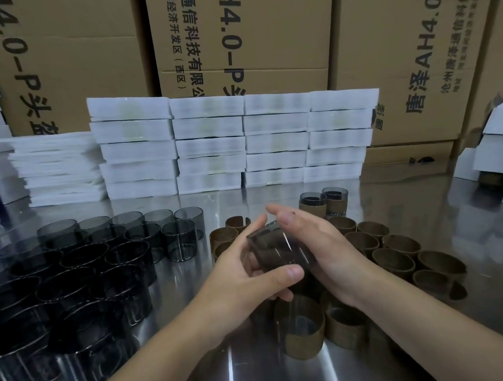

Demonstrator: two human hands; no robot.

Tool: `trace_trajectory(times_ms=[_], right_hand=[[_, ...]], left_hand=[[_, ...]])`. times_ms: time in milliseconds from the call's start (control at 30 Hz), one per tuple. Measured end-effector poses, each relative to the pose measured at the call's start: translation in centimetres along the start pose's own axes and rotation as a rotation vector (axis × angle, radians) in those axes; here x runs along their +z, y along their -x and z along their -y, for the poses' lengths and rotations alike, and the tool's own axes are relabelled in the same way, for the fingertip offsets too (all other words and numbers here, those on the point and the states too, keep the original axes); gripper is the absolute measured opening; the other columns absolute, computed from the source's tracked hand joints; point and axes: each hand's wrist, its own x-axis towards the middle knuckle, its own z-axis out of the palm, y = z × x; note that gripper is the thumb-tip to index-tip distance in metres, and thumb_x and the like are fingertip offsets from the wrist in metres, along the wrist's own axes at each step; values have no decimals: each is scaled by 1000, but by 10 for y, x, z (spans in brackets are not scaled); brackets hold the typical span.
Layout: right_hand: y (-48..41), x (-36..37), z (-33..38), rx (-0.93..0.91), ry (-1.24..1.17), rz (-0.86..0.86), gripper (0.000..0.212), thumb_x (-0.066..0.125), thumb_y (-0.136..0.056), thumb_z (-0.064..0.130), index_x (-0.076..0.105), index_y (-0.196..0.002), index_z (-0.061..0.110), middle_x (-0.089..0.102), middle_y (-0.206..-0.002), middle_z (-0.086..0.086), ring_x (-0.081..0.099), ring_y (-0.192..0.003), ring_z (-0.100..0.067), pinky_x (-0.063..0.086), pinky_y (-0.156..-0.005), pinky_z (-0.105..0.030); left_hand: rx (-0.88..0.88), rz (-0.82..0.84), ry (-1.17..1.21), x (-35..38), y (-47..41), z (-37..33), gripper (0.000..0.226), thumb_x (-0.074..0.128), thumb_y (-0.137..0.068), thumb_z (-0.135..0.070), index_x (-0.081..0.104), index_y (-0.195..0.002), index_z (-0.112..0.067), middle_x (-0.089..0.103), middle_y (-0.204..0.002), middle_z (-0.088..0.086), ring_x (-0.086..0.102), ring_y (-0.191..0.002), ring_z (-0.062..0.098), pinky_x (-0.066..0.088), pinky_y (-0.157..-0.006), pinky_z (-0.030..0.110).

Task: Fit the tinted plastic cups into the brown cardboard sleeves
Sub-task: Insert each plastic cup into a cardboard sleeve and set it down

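Cup (278, 246): tilted, above bench (244, 196), btwn both hands.
Left hand (248, 272): grip curled round cup, steadying it.
Right hand (313, 239): fingers straight, palm on cup; prob pressing a sleeve on, can't confirm.
Piles: bare cups (103, 254) left, sleeves (391, 259) right, w/in easy reach.

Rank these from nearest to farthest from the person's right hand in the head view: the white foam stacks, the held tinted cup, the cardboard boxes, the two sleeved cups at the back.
1. held tinted cup, touching the right hand.
2. two sleeved cups, just beyond the fingertips.
3. white foam stacks, in a row farther back.
4. cardboard boxes, behind the stacks.
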Motion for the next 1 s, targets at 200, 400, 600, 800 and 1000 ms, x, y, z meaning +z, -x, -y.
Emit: trace_trajectory(times_ms=[200, 400, 600, 800, 1000], right_hand=[[1, 1, 3, -78, 91, -82, 78, 81, -63, 42, 42, -131, 34, 76, -94, 3, 72, -91, -14, 54, -81, -26], [1, 7, -5, -125, 203, -171, 87, 74, -48, 52, 46, -128, 33, 70, -103, -3, 70, -90, -8, 56, -80, -22], [1, 5, -4, -143, 183, -141, 63, 72, -47, 54, 65, -105, 30, 75, -91, 4, 71, -85, -7, 55, -72, -16], [1, 6, -5, -132, 171, -148, 67, 71, -47, 55, 66, -108, 29, 75, -94, 0, 72, -85, -7, 53, -69, -13], [1, 3, -4, -78, 148, -126, 53, 69, -53, 61, 74, -93, 27, 76, -92, -2, 73, -86, -15, 58, -73, -25]], left_hand=[[64, -66, -57, -1, -6, 9, 95, 86, -55, -27, 40, -138, -30, 74, -96, -6, 64, -64, 16, 53, -59, 23], [73, -105, -230, -2, -4, 17, 83, 83, -54, -43, 47, -129, -35, 73, -93, -12, 56, -59, 8, 49, -59, 17], [125, -120, -246, 1, -4, 16, 72, 80, -57, -45, 52, -124, -48, 71, -93, -17, 56, -62, -1, 45, -58, 10], [114, -133, -261, -1, -6, 18, 90, 79, -59, -52, 45, -140, -29, 73, -100, -10, 69, -84, 18, 60, -78, 37], [114, -99, -229, -5, -8, 17, 75, 81, -63, -57, 54, -129, -34, 74, -101, -6, 70, -87, 9, 53, -73, 24]])
